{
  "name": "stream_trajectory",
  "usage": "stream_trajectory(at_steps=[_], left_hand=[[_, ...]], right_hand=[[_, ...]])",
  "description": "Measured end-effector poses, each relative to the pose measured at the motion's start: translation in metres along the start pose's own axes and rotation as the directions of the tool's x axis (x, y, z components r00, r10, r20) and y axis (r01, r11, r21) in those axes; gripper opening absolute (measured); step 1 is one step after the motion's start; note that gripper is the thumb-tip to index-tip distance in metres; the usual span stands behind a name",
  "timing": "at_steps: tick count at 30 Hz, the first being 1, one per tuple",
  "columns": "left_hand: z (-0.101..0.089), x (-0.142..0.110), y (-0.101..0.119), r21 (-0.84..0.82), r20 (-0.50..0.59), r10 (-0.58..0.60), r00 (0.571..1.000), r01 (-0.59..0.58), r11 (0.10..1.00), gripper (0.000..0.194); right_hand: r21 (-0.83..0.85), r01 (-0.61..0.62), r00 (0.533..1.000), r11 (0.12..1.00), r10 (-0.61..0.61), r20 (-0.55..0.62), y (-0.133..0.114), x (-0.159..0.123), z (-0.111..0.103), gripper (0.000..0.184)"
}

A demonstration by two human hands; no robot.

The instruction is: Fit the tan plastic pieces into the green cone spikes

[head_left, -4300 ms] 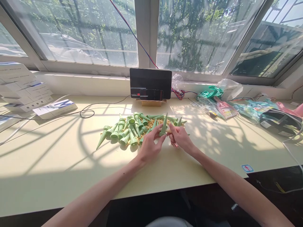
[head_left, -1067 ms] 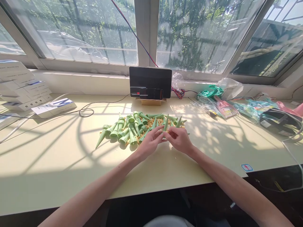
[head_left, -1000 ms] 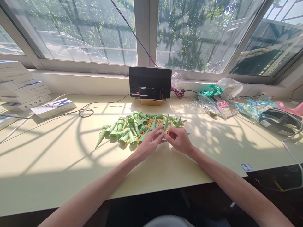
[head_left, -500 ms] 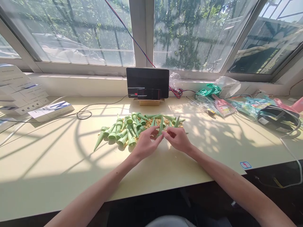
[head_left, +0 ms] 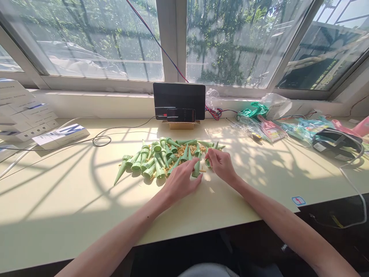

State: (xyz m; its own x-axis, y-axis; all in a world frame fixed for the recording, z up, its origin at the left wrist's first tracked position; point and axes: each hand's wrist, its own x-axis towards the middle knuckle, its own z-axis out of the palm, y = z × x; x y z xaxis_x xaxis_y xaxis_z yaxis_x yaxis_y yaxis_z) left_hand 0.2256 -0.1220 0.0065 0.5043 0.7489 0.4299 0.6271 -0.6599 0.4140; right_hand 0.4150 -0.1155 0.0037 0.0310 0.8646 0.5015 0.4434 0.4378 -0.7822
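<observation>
My left hand (head_left: 182, 177) is low over the front of a pile of green plastic cones (head_left: 144, 159). Its thumb and forefinger hold one green cone (head_left: 196, 169), tip pointing away and wide end toward me. My right hand (head_left: 221, 164) is closed, palm inward, just to the right. A ribbed green end (head_left: 208, 163) shows at its fingers; the rest of that piece is hidden by the hand. Between the hands lies a small tan T-shaped piece (head_left: 203, 169). Many similar tan pieces (head_left: 181, 151) are heaped among the cones.
Behind the pile, a dark tablet (head_left: 179, 96) and a phone (head_left: 181, 115) lean on a small cardboard stand (head_left: 181, 125). White boxes (head_left: 60, 135) and a black cable (head_left: 102, 140) are at left. Plastic bags (head_left: 271, 127) and a black device (head_left: 334, 142) lie at right.
My hands have moved apart. The left has lowered its cone toward the table, and the right has turned and shifted slightly right. The tan T-shaped piece now shows between them.
</observation>
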Motion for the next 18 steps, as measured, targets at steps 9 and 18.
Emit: stream_trajectory(at_steps=[9,18], left_hand=[[0.0004,-0.0021,0.0001,0.025,0.15,0.027,0.988,-0.031,0.999,0.029],[0.0016,0.0005,-0.004,0.098,0.175,0.039,0.984,-0.056,0.994,0.031]], right_hand=[[-0.024,0.007,1.0,1.0,-0.007,0.016,-0.0026,0.0007,-0.0007,0.058],[-0.048,0.001,0.999,0.999,0.001,0.043,-0.0008,0.0008,0.0003,0.059]])
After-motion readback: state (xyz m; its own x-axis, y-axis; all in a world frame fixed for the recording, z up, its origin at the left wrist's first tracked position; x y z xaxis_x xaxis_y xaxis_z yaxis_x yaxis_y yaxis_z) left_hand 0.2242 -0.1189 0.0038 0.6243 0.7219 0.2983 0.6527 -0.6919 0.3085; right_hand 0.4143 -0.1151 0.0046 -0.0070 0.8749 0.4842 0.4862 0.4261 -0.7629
